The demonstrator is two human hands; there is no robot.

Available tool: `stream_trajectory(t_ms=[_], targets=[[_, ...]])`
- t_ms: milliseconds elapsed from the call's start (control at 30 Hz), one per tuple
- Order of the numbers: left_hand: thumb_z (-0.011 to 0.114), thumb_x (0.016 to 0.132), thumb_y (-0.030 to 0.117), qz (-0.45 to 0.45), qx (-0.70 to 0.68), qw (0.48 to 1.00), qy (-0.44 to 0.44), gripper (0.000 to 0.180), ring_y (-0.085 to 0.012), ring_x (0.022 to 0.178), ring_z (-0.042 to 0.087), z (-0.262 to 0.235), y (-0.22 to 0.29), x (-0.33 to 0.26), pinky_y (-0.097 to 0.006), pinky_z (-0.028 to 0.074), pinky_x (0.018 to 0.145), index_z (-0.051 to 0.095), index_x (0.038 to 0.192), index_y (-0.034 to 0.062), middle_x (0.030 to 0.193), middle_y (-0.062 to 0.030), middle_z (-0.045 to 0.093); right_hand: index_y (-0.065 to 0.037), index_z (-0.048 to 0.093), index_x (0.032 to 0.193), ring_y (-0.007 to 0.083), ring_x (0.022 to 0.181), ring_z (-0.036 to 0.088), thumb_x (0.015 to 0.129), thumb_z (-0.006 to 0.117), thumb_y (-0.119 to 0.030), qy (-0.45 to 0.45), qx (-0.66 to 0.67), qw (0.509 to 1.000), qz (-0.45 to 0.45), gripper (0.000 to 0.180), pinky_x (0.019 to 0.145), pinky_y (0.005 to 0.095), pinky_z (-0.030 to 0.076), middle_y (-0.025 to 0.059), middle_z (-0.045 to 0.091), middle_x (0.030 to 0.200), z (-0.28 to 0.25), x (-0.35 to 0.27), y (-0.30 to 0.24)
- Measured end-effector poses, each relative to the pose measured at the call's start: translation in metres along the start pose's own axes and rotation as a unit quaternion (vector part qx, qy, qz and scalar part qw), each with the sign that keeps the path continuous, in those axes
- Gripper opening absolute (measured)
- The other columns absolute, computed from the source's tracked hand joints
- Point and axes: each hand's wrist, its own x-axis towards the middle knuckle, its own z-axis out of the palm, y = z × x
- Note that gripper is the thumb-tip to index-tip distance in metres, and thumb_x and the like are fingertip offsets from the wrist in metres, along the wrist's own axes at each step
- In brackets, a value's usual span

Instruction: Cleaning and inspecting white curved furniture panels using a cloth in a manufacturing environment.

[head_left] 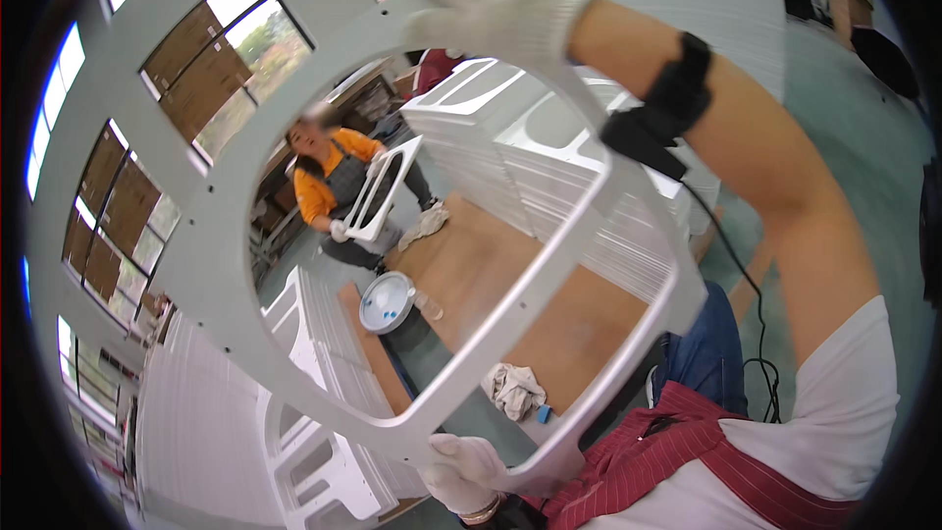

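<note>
A large light-grey frame panel (520, 306) is tilted up in front of me. It has a big rounded opening, a narrower slot beside a crossbar, and small dark holes along its outer band. My left hand (463, 474), in a white glove, grips its lower edge with the thumb on the near side. At the top, my gloved right hand (496, 5) is closed over the panel's upper edge, slightly blurred, its fingertips hard to see. Through the opening, a brown board (481, 245) shows, with a crumpled cloth (514, 391) and a small blue block (544, 414) on it.
Stacks of white panels (559, 206) stand beyond the board, and more cut-out panels (324, 461) at lower left. A co-worker in orange (314, 198) holds a smaller white frame (391, 186). A round pail (387, 302) holds blue bits. A black cable (731, 255) hangs from my right wrist.
</note>
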Motion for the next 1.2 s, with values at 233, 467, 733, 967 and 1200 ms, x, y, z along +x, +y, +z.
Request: stream_trajectory(t_ms=[233, 467, 733, 967, 1200], targets=[[0.065, 0.095, 0.024, 0.031, -0.038, 0.997, 0.067, 0.030, -0.0202, 0.059, 0.056, 0.022, 0.020, 0.042, -0.032, 0.047, 0.051, 0.058, 0.112, 0.0014, 0.074, -0.0074, 0.057, -0.002, 0.051, 0.145, 0.0327, 0.132, 0.054, 0.087, 0.074, -0.022, -0.152, 0.280, 0.934, -0.160, 0.065, 0.110, 0.0418, 0.044, 0.0220, 0.054, 0.144, 0.073, -0.134, -0.007], [0.085, 0.082, 0.019, 0.069, 0.331, 0.935, 0.107, 0.045, -0.0145, 0.066, 0.060, 0.092, -0.025, 0.095, -0.030, 0.052, 0.063, 0.059, 0.115, 0.0004, 0.075, -0.0022, 0.059, -0.002, 0.045, 0.140, 0.0397, 0.116, 0.061, 0.088, 0.074, -0.034, -0.399, 0.349, 0.848, 0.008, 0.068, 0.098, 0.0431, 0.052, 0.0205, 0.058, 0.133, 0.144, -0.246, -0.090], [0.082, 0.082, 0.029, -0.097, 0.399, 0.912, -0.025, 0.071, -0.0312, 0.106, 0.067, 0.131, -0.083, 0.086, -0.040, 0.052, 0.092, 0.049, 0.137, 0.0002, 0.115, -0.0197, 0.066, -0.003, 0.054, 0.134, 0.0300, 0.113, 0.065, 0.089, 0.074, -0.021, -0.158, 0.592, 0.748, 0.255, 0.053, 0.095, 0.0412, 0.053, 0.0170, 0.065, 0.123, 0.234, -0.310, -0.021], [0.079, 0.083, 0.021, 0.106, 0.543, 0.830, -0.066, 0.067, -0.0354, 0.123, 0.059, 0.063, -0.089, 0.085, -0.041, 0.048, 0.103, 0.051, 0.140, -0.0006, 0.131, -0.0225, 0.059, 0.004, 0.064, 0.109, 0.0303, 0.100, 0.071, 0.080, 0.072, 0.001, -0.125, 0.647, 0.633, 0.406, 0.031, 0.091, 0.0418, 0.056, 0.0160, 0.073, 0.097, 0.181, -0.321, 0.012], [0.068, 0.092, 0.026, -0.213, 0.437, 0.853, 0.191, 0.063, -0.0341, 0.130, 0.054, -0.067, -0.130, 0.086, -0.039, 0.043, 0.109, 0.048, 0.144, -0.0035, 0.142, -0.0226, 0.055, 0.004, 0.064, 0.112, 0.0343, 0.109, 0.071, 0.080, 0.073, 0.000, -0.129, 0.705, 0.544, 0.436, 0.034, 0.098, 0.0465, 0.056, 0.0220, 0.072, 0.112, 0.136, -0.366, 0.059]])
